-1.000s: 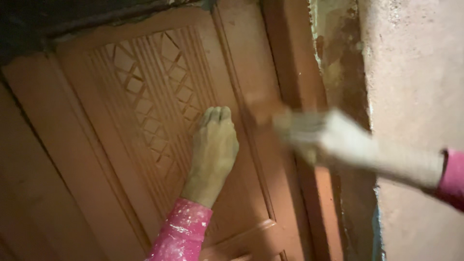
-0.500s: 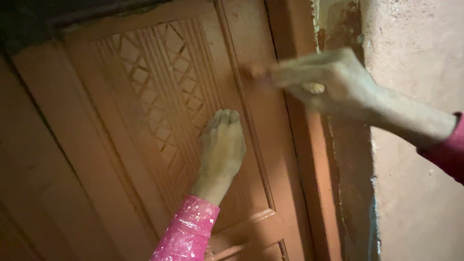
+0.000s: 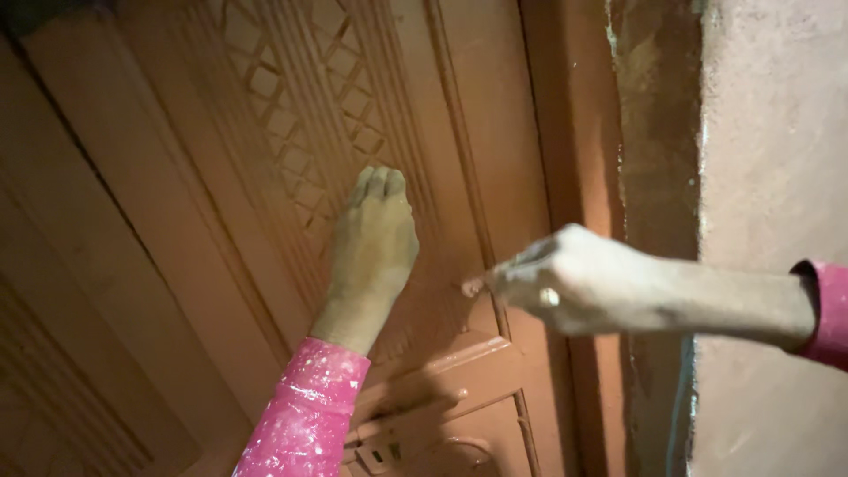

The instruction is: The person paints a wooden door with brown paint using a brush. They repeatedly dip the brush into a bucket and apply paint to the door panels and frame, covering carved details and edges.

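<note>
A carved orange-brown wooden door [image 3: 177, 221] fills the view, with a lattice panel [image 3: 300, 79] at the top. My left hand [image 3: 373, 243], in a pink paint-flecked sleeve, lies flat against the carved panel with its fingers straight and together, holding nothing. My right hand [image 3: 565, 281] reaches in from the right at the door's plain right stile, just right of my left hand. Its fingers are curled shut, pinching a small brownish piece [image 3: 473, 285] against the wood. The piece is too small to identify. A ring shows on one finger.
A metal latch plate and handle [image 3: 415, 428] sit on the door below my left hand. The door frame [image 3: 570, 115] runs down the right side, beside a rough plastered wall [image 3: 777, 132] with a chipped edge.
My right hand has moved down the door's right stile from near the top to level with my left wrist. My left hand stays pressed on the panel.
</note>
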